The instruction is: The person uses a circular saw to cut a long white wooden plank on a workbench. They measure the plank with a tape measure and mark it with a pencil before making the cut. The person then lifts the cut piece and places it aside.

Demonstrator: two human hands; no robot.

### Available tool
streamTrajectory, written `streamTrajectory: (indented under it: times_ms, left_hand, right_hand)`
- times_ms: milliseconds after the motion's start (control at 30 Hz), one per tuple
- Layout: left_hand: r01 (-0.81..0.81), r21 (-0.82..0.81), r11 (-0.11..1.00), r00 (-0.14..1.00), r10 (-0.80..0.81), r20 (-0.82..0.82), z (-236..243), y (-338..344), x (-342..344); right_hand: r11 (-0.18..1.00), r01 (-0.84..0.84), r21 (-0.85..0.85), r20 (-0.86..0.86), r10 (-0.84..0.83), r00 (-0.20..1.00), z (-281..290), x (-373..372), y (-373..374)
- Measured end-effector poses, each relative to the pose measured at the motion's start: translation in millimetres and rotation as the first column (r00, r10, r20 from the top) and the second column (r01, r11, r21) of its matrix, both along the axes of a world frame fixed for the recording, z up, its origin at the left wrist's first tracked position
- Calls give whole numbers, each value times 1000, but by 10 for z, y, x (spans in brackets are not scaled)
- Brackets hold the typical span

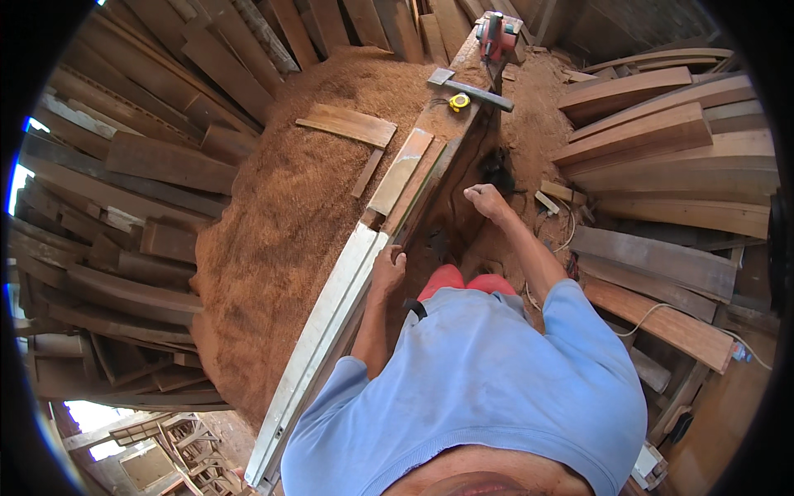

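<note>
My left hand [388,269] is beside the near edge of a long pale metal bed [324,322], its fingers curled in with nothing visible in them. My right hand [488,202] hangs in the air to the right of the bench, closed in a loose fist; no object shows in it. Just ahead of my left hand, two narrow wooden boards [402,172] lie side by side on the bench. Farther along it rest a square [471,89] with a dark wooden blade and a yellow tape measure [459,102]. A red power tool [495,38] stands at the far end.
A big heap of sawdust [281,207] fills the area left of the bench, with a loose wooden board [347,125] and a thin strip [366,173] on it. Stacked planks line the left, back and right [662,136]. A pale cable [569,236] runs along the floor at right.
</note>
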State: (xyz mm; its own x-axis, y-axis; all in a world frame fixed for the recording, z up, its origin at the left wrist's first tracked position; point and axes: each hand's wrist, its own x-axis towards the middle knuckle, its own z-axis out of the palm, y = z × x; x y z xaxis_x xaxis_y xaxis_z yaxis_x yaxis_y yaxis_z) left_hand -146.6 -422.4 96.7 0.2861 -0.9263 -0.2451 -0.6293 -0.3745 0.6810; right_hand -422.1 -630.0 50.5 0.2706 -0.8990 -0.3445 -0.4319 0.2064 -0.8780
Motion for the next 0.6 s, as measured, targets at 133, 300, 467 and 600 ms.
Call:
streamTrajectory:
  times_ms: [133,300,467,600]
  left_hand:
    - [-42,-75,996,995,49,87,-161,-152,276]
    - [-19,-85,996,999,21,25,-394,-786,520]
    - [-94,30,995,990,91,107,-259,-1021,966]
    - [7,94,996,989,-21,145,-340,-1510,1263]
  right_hand:
    - [952,-177,-248,-92,158,983,-50,273,-556]
    - [937,-203,-286,-386,81,919,-358,487,-1365]
    - [988,-144,-63,-490,95,867,-425,1094,-1792]
    - [972,-215,-94,-501,141,854,-802,1032,-1867]
